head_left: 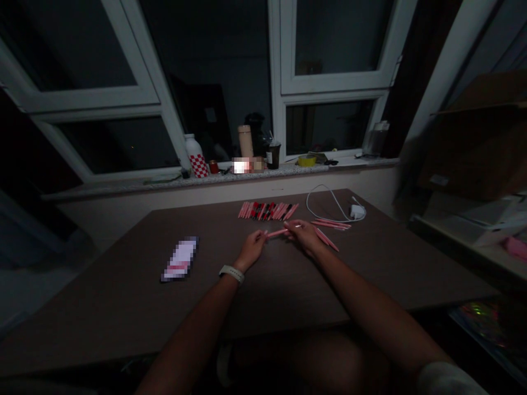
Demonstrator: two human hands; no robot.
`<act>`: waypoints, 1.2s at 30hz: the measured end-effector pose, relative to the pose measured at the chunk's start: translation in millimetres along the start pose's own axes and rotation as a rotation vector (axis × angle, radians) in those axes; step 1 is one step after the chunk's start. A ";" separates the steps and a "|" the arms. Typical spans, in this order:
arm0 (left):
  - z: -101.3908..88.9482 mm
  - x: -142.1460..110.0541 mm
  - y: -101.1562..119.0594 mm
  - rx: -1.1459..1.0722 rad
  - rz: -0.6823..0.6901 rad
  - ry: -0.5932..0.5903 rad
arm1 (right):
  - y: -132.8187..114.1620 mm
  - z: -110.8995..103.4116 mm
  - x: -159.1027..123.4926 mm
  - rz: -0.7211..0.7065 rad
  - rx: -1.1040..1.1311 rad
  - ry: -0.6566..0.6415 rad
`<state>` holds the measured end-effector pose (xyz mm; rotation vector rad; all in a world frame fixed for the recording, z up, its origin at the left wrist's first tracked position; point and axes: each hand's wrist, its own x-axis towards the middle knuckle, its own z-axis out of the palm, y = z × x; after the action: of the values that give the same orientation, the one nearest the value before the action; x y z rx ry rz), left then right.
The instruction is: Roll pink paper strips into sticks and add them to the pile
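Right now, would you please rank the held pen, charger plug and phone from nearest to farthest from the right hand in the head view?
1. Pink pen: held in the right hand.
2. Charger plug: table's far right area.
3. Phone: on the table's left side.

Light dim throughout; corners near black. White-framed window (276,55) spans far side, panes dark. Beneath: speckled stone sill (290,170), then pale wall strip (206,196). Brown table (123,302) fills foreground, faint wood grain. Right: cardboard box (473,159) above white unit (488,214), shadowed. Left: greyish floor (53,269), detail unclear.
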<state>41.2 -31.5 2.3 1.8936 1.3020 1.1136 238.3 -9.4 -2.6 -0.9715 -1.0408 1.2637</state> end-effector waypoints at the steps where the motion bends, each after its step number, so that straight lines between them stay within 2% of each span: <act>1: 0.0 0.2 -0.3 0.015 -0.005 0.002 | -0.6 0.9 -0.2 0.002 0.003 0.001; 7: -0.6 2.3 -5.6 0.111 -0.002 0.023 | -2.3 4.6 0.1 -0.015 0.015 -0.013; 11: -1.3 4.8 -12.1 0.080 -0.022 0.020 | -1.7 5.1 0.3 -0.094 -0.022 -0.040; 17: -1.2 7.6 -20.4 -0.033 -0.086 0.088 | -3.8 7.5 -2.6 -0.204 -0.117 -0.113; 25: 0.3 3.7 -9.9 -0.052 -0.046 0.029 | -6.5 8.3 -4.7 -0.084 0.101 -0.097; 30: 1.5 3.3 -9.0 -0.177 -0.013 0.031 | -4.5 5.7 -1.0 -0.033 0.108 0.002; 36: 2.3 4.6 -12.7 -0.173 -0.023 0.042 | 0.6 3.7 2.8 -0.046 0.102 0.004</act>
<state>38.2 -22.7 -7.7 1.7343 1.2056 1.2190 234.6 -6.5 -2.0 -0.8676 -0.9813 1.2644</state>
